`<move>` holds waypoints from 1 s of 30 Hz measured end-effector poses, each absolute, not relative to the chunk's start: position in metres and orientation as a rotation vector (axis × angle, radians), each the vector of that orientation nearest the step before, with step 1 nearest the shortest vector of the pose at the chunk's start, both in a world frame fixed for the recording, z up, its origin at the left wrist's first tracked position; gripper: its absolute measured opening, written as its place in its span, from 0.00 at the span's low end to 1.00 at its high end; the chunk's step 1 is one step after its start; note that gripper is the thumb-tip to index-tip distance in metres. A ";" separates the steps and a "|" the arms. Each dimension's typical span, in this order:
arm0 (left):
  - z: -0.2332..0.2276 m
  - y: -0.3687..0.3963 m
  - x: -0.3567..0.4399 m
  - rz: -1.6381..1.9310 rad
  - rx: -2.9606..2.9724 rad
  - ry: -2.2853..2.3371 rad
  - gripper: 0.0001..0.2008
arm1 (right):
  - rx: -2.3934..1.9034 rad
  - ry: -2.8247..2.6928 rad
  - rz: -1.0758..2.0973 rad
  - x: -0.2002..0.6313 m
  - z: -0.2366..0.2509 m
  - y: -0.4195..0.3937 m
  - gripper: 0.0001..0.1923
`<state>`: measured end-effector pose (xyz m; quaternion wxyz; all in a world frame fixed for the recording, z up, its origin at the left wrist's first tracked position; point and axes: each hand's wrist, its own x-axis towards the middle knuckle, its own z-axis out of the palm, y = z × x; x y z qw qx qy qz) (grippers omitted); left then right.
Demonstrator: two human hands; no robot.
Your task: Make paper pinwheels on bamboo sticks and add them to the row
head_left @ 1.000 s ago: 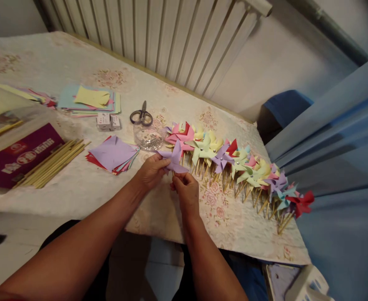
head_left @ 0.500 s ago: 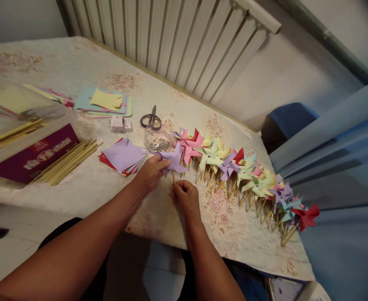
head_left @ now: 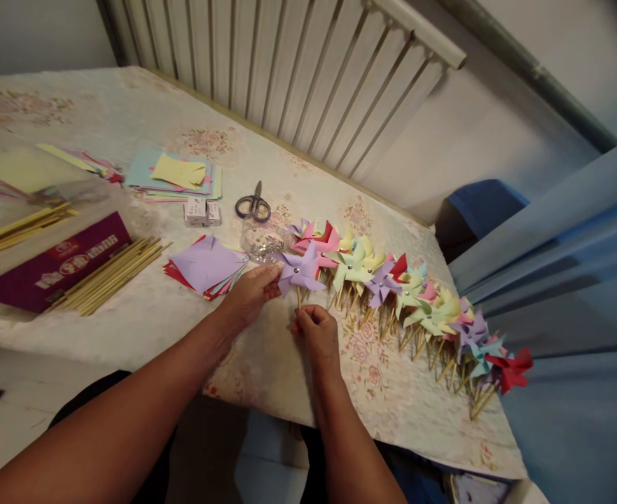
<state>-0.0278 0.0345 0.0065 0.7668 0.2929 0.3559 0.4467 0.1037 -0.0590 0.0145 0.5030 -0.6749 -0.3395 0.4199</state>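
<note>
While the purple pinwheel (head_left: 298, 271) was held at the left end of the pinwheel row (head_left: 407, 290), one vane was pinched by the left hand (head_left: 252, 292), and its stick was gripped in the closed right hand (head_left: 316, 334).

Purple paper pinwheel (head_left: 298, 271): four folded vanes, pale lilac, pinned at centre with a small silvery stud, mounted on a thin wooden stick (head_left: 298, 299). Face turned up toward the camera, stick running down toward 6 o'clock. Left hand (head_left: 250, 294) pinches a vane at the pinwheel's 9 o'clock edge; right hand (head_left: 316, 334) closes round the stick's lower end. Pinwheel sits at the 9 o'clock end of the row of finished pinwheels (head_left: 407, 294), overlapping the nearest pink one.
</note>
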 end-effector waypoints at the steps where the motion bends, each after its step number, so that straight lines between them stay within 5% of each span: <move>1: 0.006 0.035 -0.028 0.970 0.638 0.764 0.15 | -1.633 -0.818 1.017 0.104 0.015 -0.059 0.12; 30: 0.011 0.029 -0.023 0.840 0.712 0.720 0.13 | -1.601 -0.829 1.012 0.102 0.011 -0.062 0.11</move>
